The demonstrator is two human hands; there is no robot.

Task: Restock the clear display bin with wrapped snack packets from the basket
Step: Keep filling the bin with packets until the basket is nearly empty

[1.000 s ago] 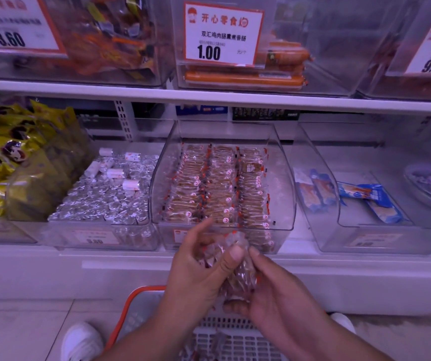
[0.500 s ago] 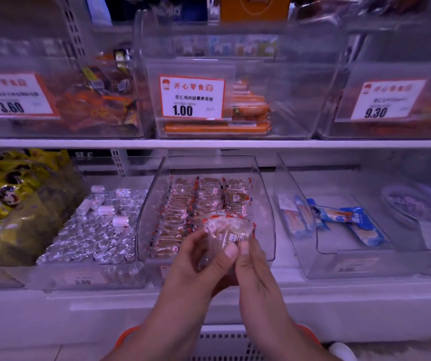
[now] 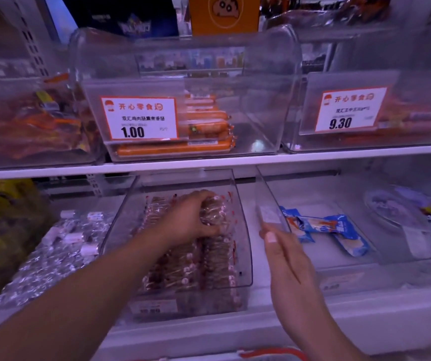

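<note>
Since 0.5 s ago your left hand [image 3: 191,217] carries the bundle of packets [image 3: 213,211] into the clear display bin [image 3: 243,230], gripping it at 12 o'clock; your right hand [image 3: 284,259] hangs empty, fingers straight. Packets look light, crinkly, slippery: hold their sides.

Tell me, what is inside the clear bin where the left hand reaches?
The clear bin holds rows of wrapped snack packets. The left hand grips a bunch of packets at the back. The rows under the hand are covered.

Clear display bin [image 3: 243,230]: lower shelf, centre, holding rows of wrapped snack packets [image 3: 209,267]. My left hand [image 3: 183,220] grips one bunch [image 3: 213,211] at the far end.
</note>
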